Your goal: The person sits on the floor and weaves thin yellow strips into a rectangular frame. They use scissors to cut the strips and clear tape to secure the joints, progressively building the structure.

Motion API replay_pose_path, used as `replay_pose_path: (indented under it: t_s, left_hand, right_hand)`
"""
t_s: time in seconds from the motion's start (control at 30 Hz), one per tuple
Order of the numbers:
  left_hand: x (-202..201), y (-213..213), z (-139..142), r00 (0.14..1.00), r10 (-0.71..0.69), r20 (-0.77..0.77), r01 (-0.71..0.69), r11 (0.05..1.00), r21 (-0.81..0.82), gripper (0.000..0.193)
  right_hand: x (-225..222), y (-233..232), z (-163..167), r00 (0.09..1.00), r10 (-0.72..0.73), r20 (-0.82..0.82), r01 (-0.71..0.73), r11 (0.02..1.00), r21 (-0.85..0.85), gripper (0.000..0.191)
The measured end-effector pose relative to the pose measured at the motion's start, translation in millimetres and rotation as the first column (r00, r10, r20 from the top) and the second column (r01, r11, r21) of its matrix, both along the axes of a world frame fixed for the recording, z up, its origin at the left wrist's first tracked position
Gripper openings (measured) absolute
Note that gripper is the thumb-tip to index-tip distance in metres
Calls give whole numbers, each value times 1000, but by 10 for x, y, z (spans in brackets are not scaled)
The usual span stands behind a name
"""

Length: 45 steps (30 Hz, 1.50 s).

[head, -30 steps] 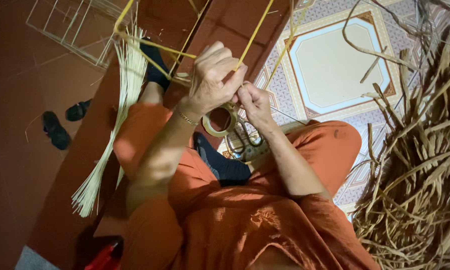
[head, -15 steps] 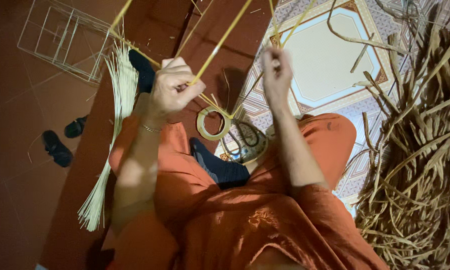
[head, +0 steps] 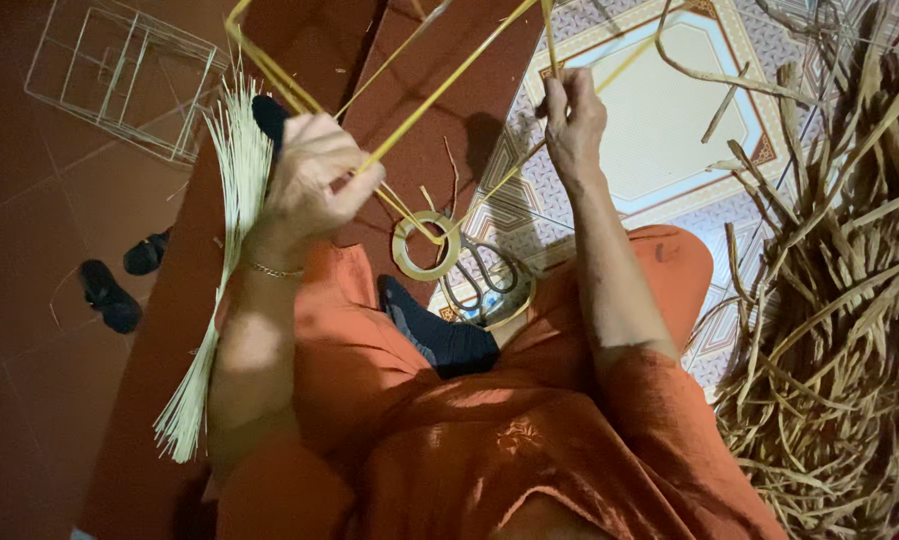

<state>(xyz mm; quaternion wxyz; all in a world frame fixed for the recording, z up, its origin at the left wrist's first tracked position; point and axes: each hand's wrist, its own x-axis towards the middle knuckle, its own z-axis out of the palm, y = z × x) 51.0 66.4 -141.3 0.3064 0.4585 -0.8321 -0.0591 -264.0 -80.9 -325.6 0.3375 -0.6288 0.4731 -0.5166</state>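
The person sits on the floor in orange clothing, both arms raised in front of the camera. The left hand point(head: 315, 180) is closed in a loose fist around thin yellow cane strips point(head: 440, 90), which run up and to the right from the fingers toward the top edge of the view. The right hand point(head: 573, 120) is held higher and well apart from the left, its fingers pinched shut on the upper part of another strip of the same bundle. Several strips cross between the two hands, and some lead down to a small coiled ring of cane point(head: 426, 245) that hangs or lies just above the lap; whether it touches the floor cannot be told.

Just right of the ring lies a pair of scissors point(head: 482, 280) on the patterned mat point(head: 670, 110), partly hidden by the person's knee. A dark-socked foot point(head: 445, 335) is tucked between the thighs. Behind the left forearm a bundle of pale thin splints point(head: 215, 300) lies along a long brown board point(head: 160, 400), its fanned top end reaching up beside the left hand. A wire frame point(head: 120, 75) rests on the red tiled floor at upper left, and a pair of dark sandals point(head: 120, 285) lies at left. At right a large heap of dry brown palm strips point(head: 840, 300) fills the edge.
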Motion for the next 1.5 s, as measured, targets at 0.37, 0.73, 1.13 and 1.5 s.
replay_pose_path:
  t_s: [0.37, 0.73, 1.13, 1.5]
  left_hand:
    - [-269, -145, 126, 850, 521, 75, -390, 720, -574, 35]
    - [-1339, -749, -471, 780, 273, -563, -324, 946, 10, 29]
    - [-1290, -1185, -556, 861, 491, -135, -502, 775, -385, 12]
    - [-1192, -1362, -453, 828, 542, -140, -559, 786, -264, 14]
  right_hand:
    - [331, 501, 461, 997, 39, -66, -43, 997, -63, 12]
    - [512, 642, 509, 847, 243, 473, -401, 876, 268, 16]
    - [624, 772, 568, 848, 287, 445, -431, 862, 266, 18]
    - [605, 852, 714, 909, 365, 199, -393, 912, 119, 19]
